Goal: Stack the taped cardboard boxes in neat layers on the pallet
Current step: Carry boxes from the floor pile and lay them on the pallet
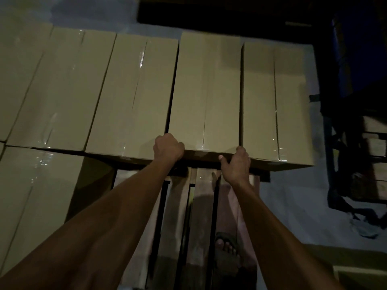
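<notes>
Head view, near to far: a sandalled foot (pixel 227 245) on bare pallet slats (pixel 204 197). Left hand (pixel 168 147) and right hand (pixel 236 163) grip the near corners of one taped box (pixel 206 91) in the row (judged: slide it flush, keep ends aligned). Dim light hides fingertips and pallet edges.

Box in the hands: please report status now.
Left hand and right hand grip near end of box. Box in row on pallet. Nothing in the way.
</notes>
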